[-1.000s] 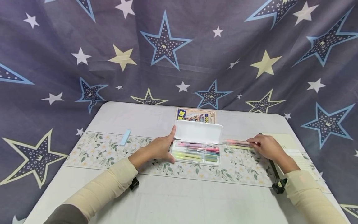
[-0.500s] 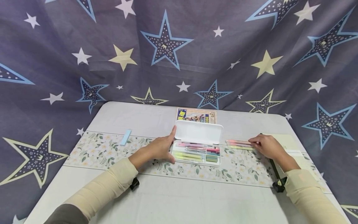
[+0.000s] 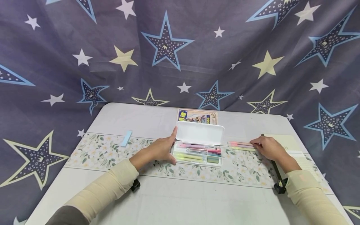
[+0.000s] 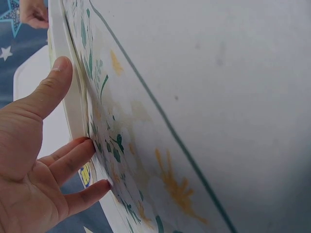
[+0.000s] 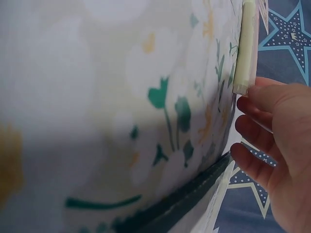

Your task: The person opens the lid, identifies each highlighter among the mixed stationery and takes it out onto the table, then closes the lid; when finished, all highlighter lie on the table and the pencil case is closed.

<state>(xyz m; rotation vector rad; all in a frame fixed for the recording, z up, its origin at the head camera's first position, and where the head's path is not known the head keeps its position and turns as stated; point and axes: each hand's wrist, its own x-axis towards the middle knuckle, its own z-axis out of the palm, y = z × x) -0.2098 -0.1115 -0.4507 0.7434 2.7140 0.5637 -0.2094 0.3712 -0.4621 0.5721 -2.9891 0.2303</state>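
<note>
A white pencil case [image 3: 175, 149] lies with its lid raised in the head view, several pens and a small green block inside. My left hand [image 3: 160, 148] rests against its left end, fingers and thumb spread. In the left wrist view, the left thumb [image 4: 56, 85] lies along the case's wall [image 4: 75, 104]. To the right of the case, a few pastel pens [image 3: 240, 145], pink and yellow among them, lie side by side. My right hand [image 3: 268, 148] pinches their right ends. The right wrist view shows a pale yellow pen [image 5: 245, 48] at the fingertips; part of the bundle is hidden.
Behind the case lies a printed booklet [image 3: 201, 116]. A light blue strip [image 3: 126, 138] is on the left of the floral runner [image 3: 107, 151]. Under the right forearm are cream-coloured papers [image 3: 285, 142] and a dark strip [image 3: 277, 170]. A star-patterned curtain [image 3: 180, 78] hangs behind the table.
The pastel pens and the right hand have shifted very slightly right, and the pens have come to rest. The left hand and the case stay where they were.
</note>
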